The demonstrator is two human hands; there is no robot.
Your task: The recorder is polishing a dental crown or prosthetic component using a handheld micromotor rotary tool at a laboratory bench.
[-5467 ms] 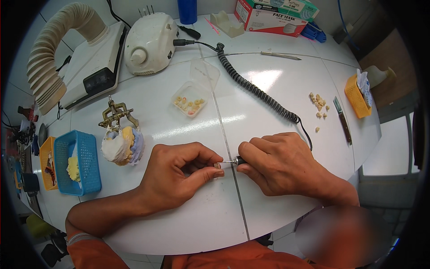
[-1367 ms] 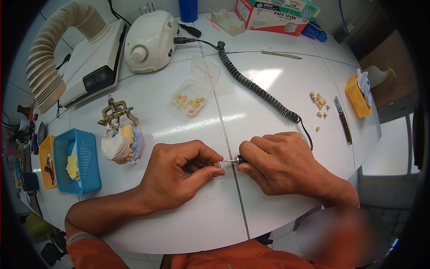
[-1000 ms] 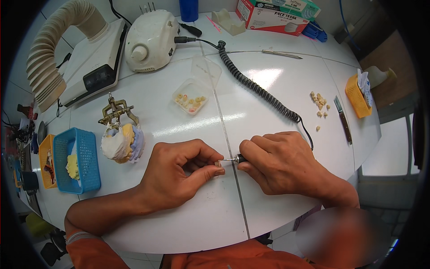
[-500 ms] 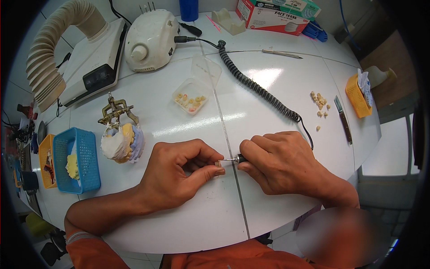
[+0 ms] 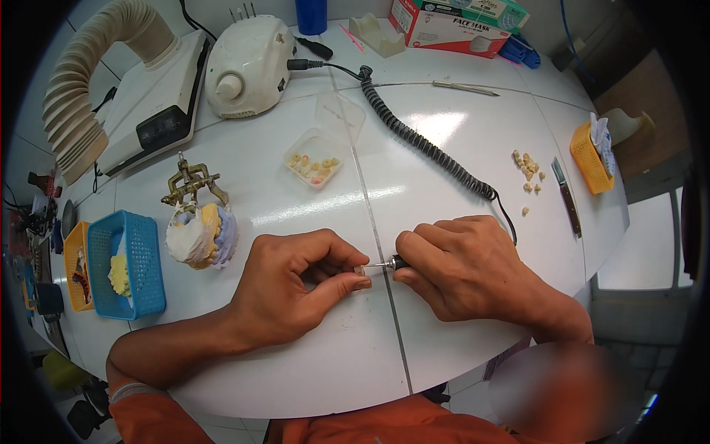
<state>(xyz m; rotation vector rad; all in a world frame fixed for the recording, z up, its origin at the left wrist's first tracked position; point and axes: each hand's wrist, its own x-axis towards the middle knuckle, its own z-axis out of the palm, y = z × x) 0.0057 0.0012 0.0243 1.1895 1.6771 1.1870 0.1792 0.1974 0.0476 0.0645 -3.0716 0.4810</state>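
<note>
Centrally, a white round table (image 5: 296, 370) fills most of the frame. At upper left: a white dust-extractor unit (image 5: 151, 111) with a ribbed beige hose (image 5: 81, 81); beside it, top centre, a white micromotor control box (image 5: 248, 66). A black coiled cable (image 5: 421, 144) runs from that box down toward the right hand. At left edge: a blue plastic basket (image 5: 137, 296), and just right of it a plaster dental model on a brass articulator (image 5: 198, 226). Lower centre: left hand (image 5: 285, 292), thumb and forefinger pinched shut on a small pale tooth piece (image 5: 361, 271), resting on the table. Right hand (image 5: 462, 270), just beside it, fingers closed around a black rotary handpiece (image 5: 398, 262), its thin bur touching the tooth piece. Upper centre: a small clear tray of tooth pieces (image 5: 314, 159). Right of centre: loose pale tooth pieces (image 5: 527, 169) scattered on the table, near an orange basket (image 5: 588, 159) at right edge.
</note>
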